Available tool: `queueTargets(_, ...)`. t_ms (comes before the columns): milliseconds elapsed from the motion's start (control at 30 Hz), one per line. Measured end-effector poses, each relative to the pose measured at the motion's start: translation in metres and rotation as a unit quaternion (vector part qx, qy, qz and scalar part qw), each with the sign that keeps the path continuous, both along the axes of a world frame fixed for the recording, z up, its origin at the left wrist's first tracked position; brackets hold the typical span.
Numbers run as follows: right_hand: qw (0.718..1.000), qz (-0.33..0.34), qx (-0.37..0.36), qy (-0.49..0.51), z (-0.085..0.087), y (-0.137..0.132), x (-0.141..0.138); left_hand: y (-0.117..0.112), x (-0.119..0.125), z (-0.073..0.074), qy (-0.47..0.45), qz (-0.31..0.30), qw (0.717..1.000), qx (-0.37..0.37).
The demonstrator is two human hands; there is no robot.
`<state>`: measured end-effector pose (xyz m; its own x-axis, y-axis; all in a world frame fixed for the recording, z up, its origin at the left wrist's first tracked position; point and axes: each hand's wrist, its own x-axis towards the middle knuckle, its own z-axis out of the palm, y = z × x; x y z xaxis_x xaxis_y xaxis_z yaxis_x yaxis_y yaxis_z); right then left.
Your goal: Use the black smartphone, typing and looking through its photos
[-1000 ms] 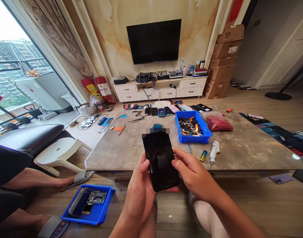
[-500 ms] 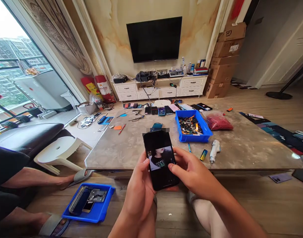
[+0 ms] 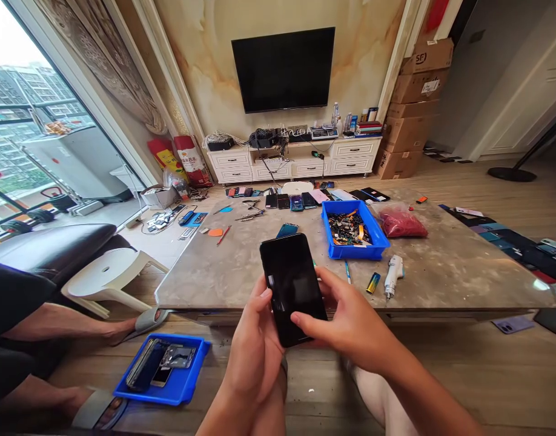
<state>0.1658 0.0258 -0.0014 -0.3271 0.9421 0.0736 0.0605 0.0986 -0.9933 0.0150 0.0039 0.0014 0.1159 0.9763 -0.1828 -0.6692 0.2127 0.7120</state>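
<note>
I hold a black smartphone upright in front of me, above the near edge of the stone-topped table. My left hand wraps its left side and bottom, fingers curled round the edge. My right hand rests against the phone's right side, with one finger laid across the lower part of the dark screen. The screen is black.
On the table stand a blue bin of small parts, a red bag, an electric screwdriver, a small battery and a row of phones. A blue tray of phones lies on the floor. Another person's legs are at left.
The phone's screen showed a picture half a second ago and is now black. My right finger has slid down and left across the lower screen.
</note>
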Motion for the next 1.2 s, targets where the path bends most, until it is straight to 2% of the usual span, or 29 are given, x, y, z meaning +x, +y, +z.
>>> queueTargets(100, 1.000, 0.005, -0.015, 0.006, 0.001, -0.001, 0.002, 0.001, 0.000, 0.000, 0.004, 0.004, 1.000, -0.001)
queueTargets(267, 0.991, 0.044, -0.104, 0.076, 0.000, -0.003, 0.004, 0.000, -0.001, 0.001, 0.003, 0.001, 1.000, 0.005)
queueTargets(333, 0.996, 0.032, -0.069, 0.052, -0.001, -0.002, 0.005, -0.001, -0.001, 0.002, 0.012, -0.017, 1.000, 0.014)
queueTargets(433, 0.999, -0.019, 0.029, -0.021, -0.005, 0.001, 0.007, -0.002, -0.002, 0.003, 0.030, -0.042, 0.998, 0.023)
queueTargets(500, 0.997, -0.042, 0.054, -0.042, -0.008, 0.002, 0.009, -0.003, -0.002, 0.004, 0.038, -0.045, 0.998, 0.026)
queueTargets(900, 0.998, -0.034, 0.037, -0.041, -0.006, 0.004, 0.006, -0.002, -0.003, 0.003, 0.043, -0.036, 0.998, 0.028)
queueTargets(1200, 1.000, -0.001, -0.007, 0.025, -0.003, 0.002, 0.003, -0.002, -0.001, 0.004, 0.042, -0.022, 0.999, 0.019)
